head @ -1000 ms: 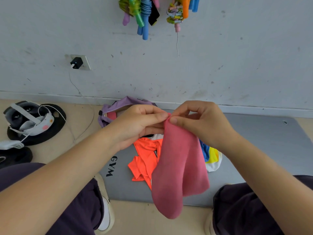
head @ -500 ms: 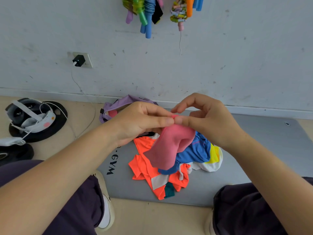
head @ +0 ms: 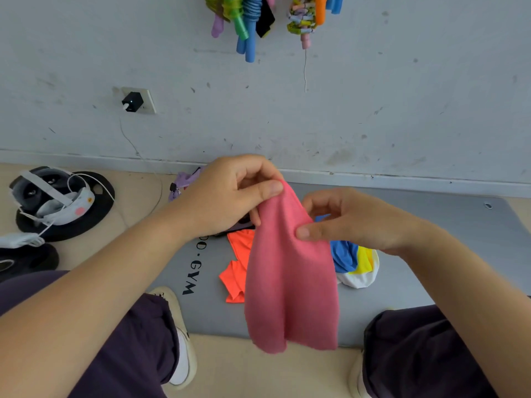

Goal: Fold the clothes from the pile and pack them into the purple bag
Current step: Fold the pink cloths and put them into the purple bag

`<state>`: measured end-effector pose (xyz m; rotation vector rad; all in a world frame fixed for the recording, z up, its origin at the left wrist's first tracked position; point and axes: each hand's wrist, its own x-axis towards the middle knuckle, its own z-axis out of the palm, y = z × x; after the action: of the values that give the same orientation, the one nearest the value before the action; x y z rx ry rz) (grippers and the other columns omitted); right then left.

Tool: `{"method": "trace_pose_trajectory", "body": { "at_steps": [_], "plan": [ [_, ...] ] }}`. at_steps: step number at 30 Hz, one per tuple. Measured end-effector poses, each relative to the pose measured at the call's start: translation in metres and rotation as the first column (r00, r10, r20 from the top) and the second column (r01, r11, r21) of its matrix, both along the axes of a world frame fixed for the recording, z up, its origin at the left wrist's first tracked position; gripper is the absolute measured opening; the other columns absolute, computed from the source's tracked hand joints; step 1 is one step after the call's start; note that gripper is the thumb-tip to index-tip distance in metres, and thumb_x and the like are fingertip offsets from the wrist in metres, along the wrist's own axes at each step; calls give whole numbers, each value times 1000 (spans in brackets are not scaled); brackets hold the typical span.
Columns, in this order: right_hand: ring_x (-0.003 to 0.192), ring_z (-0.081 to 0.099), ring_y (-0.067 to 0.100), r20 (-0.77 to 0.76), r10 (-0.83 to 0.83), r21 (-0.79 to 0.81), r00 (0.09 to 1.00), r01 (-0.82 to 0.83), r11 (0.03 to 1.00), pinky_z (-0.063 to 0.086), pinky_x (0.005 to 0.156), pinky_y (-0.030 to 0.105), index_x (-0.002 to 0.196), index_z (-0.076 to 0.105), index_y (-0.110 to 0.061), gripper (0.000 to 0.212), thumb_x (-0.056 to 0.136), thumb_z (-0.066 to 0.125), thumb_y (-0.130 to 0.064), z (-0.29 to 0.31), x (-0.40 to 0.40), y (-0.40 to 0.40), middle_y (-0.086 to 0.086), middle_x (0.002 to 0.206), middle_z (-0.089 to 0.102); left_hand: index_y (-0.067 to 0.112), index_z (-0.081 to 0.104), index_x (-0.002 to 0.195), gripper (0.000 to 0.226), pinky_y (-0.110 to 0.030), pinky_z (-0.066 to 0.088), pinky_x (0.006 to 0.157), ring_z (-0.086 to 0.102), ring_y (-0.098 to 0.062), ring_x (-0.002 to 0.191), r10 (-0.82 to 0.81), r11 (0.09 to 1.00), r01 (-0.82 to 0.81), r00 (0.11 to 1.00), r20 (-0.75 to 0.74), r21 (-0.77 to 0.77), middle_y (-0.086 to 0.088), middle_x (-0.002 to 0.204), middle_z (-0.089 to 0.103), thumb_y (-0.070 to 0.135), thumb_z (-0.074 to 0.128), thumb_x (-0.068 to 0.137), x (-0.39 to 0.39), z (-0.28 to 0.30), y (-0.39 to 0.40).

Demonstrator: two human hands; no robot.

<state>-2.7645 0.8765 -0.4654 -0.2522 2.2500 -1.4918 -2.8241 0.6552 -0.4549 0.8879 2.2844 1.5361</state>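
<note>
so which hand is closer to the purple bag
Left. The left hand pinches the pink cloth right beside the purple bag; the right hand is farther right.

Looks like a home gym or exercise room. Grey floor mat (head: 431, 225) printed "GYM", black weight plates (head: 94, 214) on the beige floor at left, bundles of coloured jump ropes (head: 247, 21) hanging on the scuffed white wall (head: 402, 96). A VR headset (head: 48, 199) lies on one plate, with a charger (head: 132, 101) plugged into a wall socket.
</note>
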Motion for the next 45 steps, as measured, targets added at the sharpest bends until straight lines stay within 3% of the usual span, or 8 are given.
{"method": "trace_pose_trajectory", "body": {
  "at_steps": [4,10,14,19,26,31,40,45],
  "plan": [
    [87,67,17,16,52,254,999,-54,966,54,84,32,98,71,-12,18,90,68,-27,-4,-3,14,6,96,72,16,65,90,7,-28,52,57,59,-12,59,148,989,-146,987,-64,32,0,74,62,10,65,92,-13,3,-10],
    [63,55,1,-274,-126,291,953,207,934,42,62,9,80,69,-21,9,88,69,-25,-7,-9,16,-8,76,65,25,77,90,12,-13,39,67,58,5,74,-40,935,-72,952,-303,-348,19,79,66,33,78,81,-22,-15,-18],
    [62,51,4,-349,-138,361,927,269,893,41,61,13,79,67,-24,8,83,75,-24,-11,-13,21,-8,74,63,18,77,90,8,-9,41,60,57,9,61,50,973,-130,928,-369,-193,20,71,65,23,71,88,-28,-20,-19],
    [70,53,7,-398,-174,553,901,387,738,37,59,9,81,64,-23,11,80,75,-19,-10,-16,47,-9,77,60,46,72,78,24,-23,50,46,59,-9,43,299,950,-313,909,-292,-3,2,73,69,26,71,90,-44,-17,-35],
    [59,51,-3,-495,-234,508,837,497,703,40,66,23,91,73,-20,8,86,69,-15,0,-15,58,-8,83,65,48,72,74,30,-28,57,48,65,-13,46,340,928,-354,933,-118,-121,0,76,74,21,77,84,-55,-29,-43],
    [80,59,18,-563,-203,522,801,535,665,48,82,36,90,73,-14,9,87,66,-9,-3,-17,61,2,91,66,32,75,81,21,-25,59,56,69,-13,58,275,947,-268,961,14,-179,-16,89,73,11,77,83,-56,-35,-40],
    [76,54,15,-719,-225,390,658,649,654,32,68,8,87,74,-8,10,84,69,0,-6,-18,68,8,104,52,24,73,84,10,-17,55,58,70,-8,65,249,961,-238,966,65,-144,-1,79,72,18,69,90,-55,-39,-35],
    [84,54,14,-733,-298,301,611,685,664,34,71,-1,88,73,-9,11,84,67,0,-4,-19,65,8,109,50,22,72,88,7,-27,60,69,73,-18,67,321,945,-317,946,47,-77,0,80,70,19,67,92,-56,-39,-34]
  ]
}}
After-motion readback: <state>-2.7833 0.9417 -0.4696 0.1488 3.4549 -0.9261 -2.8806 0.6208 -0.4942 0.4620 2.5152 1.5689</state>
